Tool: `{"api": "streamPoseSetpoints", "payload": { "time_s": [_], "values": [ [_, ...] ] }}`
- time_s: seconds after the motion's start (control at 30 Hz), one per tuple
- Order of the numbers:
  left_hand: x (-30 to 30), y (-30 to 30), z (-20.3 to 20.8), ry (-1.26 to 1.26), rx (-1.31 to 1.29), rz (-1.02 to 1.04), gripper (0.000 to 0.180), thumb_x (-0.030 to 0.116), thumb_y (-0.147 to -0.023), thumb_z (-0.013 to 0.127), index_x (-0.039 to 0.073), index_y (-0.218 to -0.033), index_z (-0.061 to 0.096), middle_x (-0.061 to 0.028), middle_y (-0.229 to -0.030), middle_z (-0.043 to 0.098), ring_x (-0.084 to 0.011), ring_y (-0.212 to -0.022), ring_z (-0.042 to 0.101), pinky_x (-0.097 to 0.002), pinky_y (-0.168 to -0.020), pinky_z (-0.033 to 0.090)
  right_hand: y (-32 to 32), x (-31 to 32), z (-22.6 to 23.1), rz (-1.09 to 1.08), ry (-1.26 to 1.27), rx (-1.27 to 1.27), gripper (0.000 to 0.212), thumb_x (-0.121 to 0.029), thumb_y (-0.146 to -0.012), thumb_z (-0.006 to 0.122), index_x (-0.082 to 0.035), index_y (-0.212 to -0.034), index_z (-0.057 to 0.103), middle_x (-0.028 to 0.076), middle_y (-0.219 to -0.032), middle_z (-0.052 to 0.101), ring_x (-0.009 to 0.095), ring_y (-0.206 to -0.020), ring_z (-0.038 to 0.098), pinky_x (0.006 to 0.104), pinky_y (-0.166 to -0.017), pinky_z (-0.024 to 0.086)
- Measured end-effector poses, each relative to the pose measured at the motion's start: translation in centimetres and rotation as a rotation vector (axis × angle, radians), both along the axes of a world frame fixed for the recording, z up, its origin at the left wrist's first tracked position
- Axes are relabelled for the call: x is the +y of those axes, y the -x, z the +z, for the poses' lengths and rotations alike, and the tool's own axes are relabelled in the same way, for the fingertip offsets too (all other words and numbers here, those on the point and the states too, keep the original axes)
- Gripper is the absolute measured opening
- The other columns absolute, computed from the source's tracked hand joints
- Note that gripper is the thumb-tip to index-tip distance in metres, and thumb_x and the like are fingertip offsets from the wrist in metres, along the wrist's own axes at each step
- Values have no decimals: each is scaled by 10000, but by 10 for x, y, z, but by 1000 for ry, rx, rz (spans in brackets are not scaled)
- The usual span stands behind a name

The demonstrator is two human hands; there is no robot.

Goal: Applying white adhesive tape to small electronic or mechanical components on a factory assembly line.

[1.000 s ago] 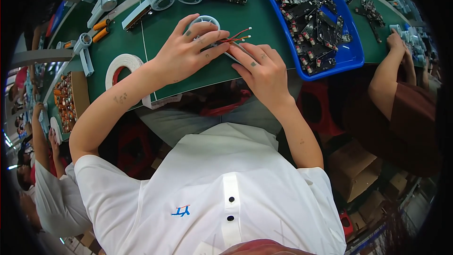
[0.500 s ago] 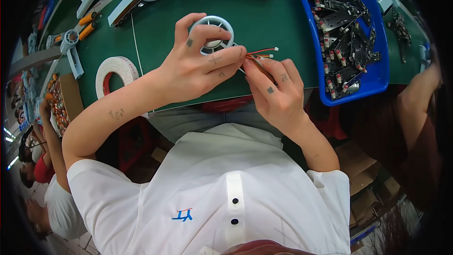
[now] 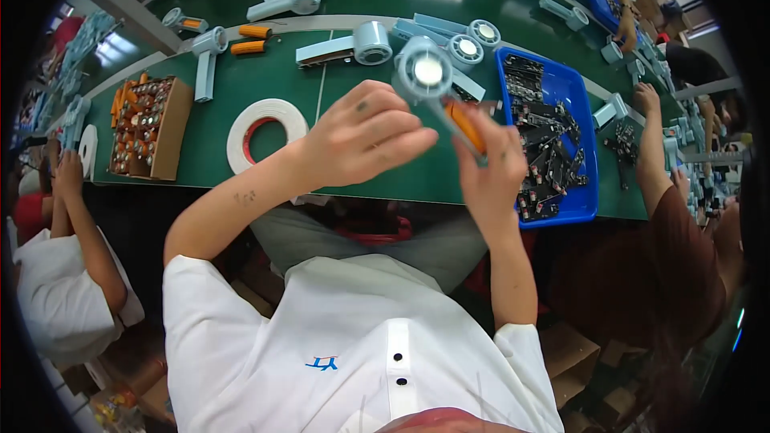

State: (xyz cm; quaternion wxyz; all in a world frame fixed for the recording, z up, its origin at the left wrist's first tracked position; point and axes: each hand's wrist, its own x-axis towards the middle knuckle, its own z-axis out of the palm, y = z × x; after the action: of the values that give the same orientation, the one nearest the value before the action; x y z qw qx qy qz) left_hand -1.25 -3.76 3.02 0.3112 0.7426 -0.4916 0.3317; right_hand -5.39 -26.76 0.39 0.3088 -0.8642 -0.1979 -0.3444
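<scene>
A light blue handheld fan housing (image 3: 412,54) is tilted in the air over the table, its round head pointing away from me. My right hand (image 3: 491,156) is closed around its handle. An orange cylindrical battery cell (image 3: 465,124) shows in the handle beside my fingers. To the left of it, my left hand (image 3: 365,140) hovers with loosely bent fingers somewhat apart. Nothing shows in it, though its thumb is hidden. Both hands are slightly blurred. More light blue fan housings (image 3: 372,43) lie just beyond on the green table (image 3: 353,104).
A blue tray (image 3: 592,152) of black circuit boards stands at right. To the left are a white tape roll (image 3: 298,122), a cardboard box (image 3: 178,124) of orange-wrapped parts and two loose orange cells (image 3: 249,47). Co-workers' arms (image 3: 654,144) reach in at both sides.
My left hand has come off the fan's round head. My right hand, earlier pinching thin coloured wires, now grips the housing's handle, farther from me. The view has swung up, showing more table.
</scene>
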Motion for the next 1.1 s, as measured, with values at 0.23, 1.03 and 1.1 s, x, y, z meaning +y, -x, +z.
{"api": "streamPoseSetpoints", "payload": {
  "time_s": [0.23,1.03,1.1],
  "values": [
    [43,86,-35,394,399,328,215,15,-745,844,77,-765,640,16,-630,479,-150,-540,408,-273,-509,370,-230,39,31,-41,48,281,313,-235,-793,749,-119,-1073,669,87,-893,732,308,-809,683,425,-729,519],
    [163,106,-90,487,509,740,130,21,-890,626,26,-1019,618,-83,-899,632,-254,-749,573,-318,-713,487,-282,37,46,187,774,602,399,-306,-923,625,-88,-1253,680,103,-1139,710,281,-987,668,391,-878,549],
    [173,92,-94,460,467,777,152,31,-891,626,33,-1043,621,-81,-936,643,-258,-788,586,-324,-743,492,-271,22,53,153,770,666,399,-301,-920,625,-87,-1253,679,103,-1141,710,284,-989,667,390,-871,552]
  ]
}}
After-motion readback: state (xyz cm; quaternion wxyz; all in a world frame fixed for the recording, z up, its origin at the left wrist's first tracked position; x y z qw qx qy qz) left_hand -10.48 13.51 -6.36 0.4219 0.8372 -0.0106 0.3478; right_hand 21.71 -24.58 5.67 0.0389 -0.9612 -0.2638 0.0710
